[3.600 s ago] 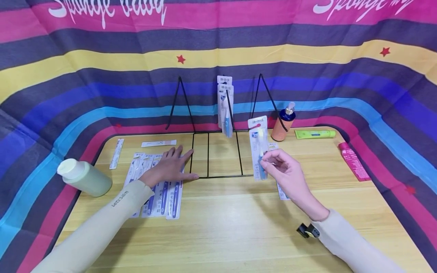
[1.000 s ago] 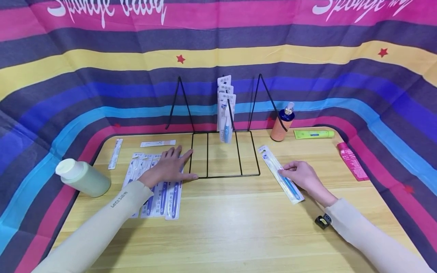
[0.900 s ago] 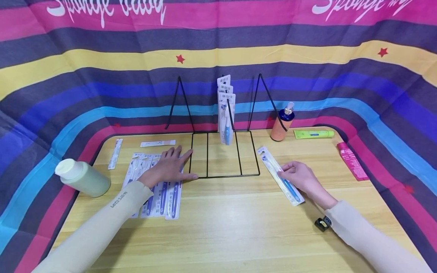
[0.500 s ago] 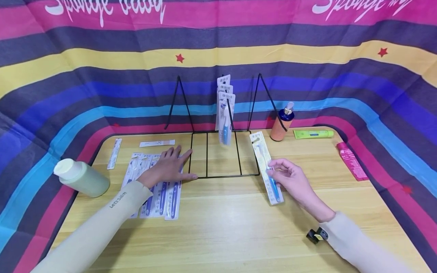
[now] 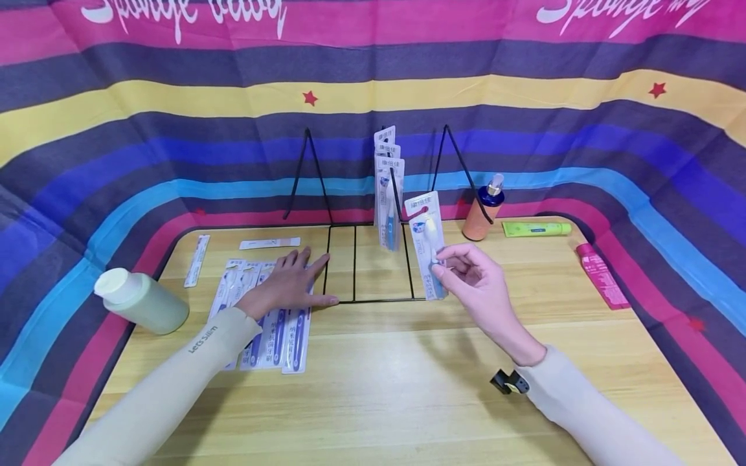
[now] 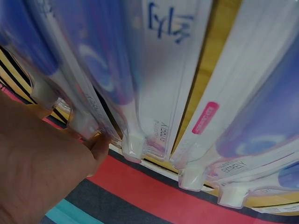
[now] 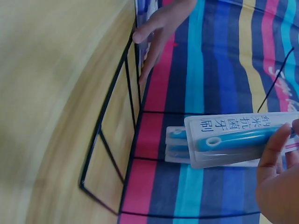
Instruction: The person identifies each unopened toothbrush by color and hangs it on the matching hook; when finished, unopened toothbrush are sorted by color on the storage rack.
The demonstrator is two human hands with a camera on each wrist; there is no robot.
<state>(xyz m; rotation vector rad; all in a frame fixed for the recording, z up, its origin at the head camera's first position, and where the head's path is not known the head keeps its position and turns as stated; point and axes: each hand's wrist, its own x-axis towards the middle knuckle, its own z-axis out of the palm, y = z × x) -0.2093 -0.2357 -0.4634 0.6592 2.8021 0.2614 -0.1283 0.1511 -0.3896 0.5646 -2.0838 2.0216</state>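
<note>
My right hand (image 5: pixel 480 285) pinches a blister-packed toothbrush (image 5: pixel 422 223) with a blue handle, upright above the right part of the black wire display rack (image 5: pixel 355 265). In the right wrist view, thumb and fingers grip the toothbrush pack (image 7: pixel 219 130), which overlaps the hanging ones. Three similar toothbrush packs (image 5: pixel 389 178) hang one before another on the rack's middle hook. My left hand (image 5: pixel 288 285) lies with fingers spread at the left side of the rack's base, over several purple-handled toothbrush packs (image 5: pixel 296 346) on the table. The left wrist view shows these packs (image 6: pixel 177 70) close up.
A pale green bottle (image 5: pixel 154 304) lies at left, near two slim sachets (image 5: pixel 198 261). An orange pump bottle (image 5: pixel 482 213) stands behind the rack's right arm. A lime tube (image 5: pixel 533 228) and a pink tube (image 5: pixel 606 278) lie at right. Striped cloth (image 5: pixel 373 65) encloses the table.
A third pack has come onto the middle hook. My right hand has picked another pack off the table at right and carried it up and left to the rack. My left hand stays put.
</note>
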